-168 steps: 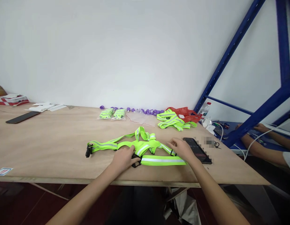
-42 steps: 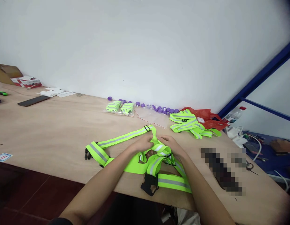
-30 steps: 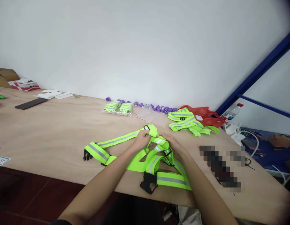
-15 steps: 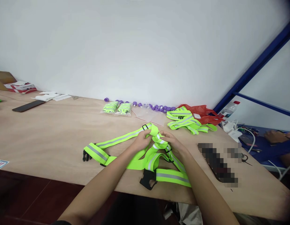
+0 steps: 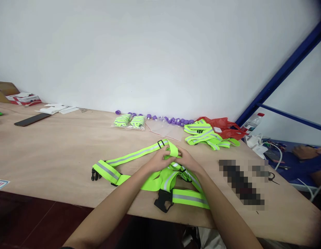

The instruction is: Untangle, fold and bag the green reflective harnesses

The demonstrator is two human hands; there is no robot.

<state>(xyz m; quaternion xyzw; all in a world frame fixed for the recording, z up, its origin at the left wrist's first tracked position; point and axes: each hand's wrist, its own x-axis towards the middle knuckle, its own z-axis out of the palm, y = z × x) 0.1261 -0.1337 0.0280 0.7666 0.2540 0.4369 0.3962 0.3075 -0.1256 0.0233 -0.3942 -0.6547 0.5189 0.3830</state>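
Note:
A neon-green strap harness (image 5: pixel 134 153) with silver stripes lies spread over the wooden table's front part. My left hand (image 5: pixel 160 159) is closed on a loop of its strap, thumb and fingers pinched. Right beside it, my right hand (image 5: pixel 185 159) grips the same bunched strap, and the fingertips of both hands meet. A black buckle (image 5: pixel 163 200) lies below my hands near the table edge. Another black buckle (image 5: pixel 95 174) sits at the harness's left end. Parts of the strap are hidden beneath my hands and forearms.
Behind are two packed bags (image 5: pixel 122 120), a clear bag (image 5: pixel 164 129), purple rolls (image 5: pixel 181 122), more green straps (image 5: pixel 204 134) and a red bag (image 5: pixel 225 125). A bottle (image 5: pixel 254 122) stands right; beyond it shows another person's hand (image 5: pixel 304 152). Pixelated dark objects lie at right.
My hands have come closer together, and the strap between them has shifted from a bunched twist to a raised loop. The view has moved slightly.

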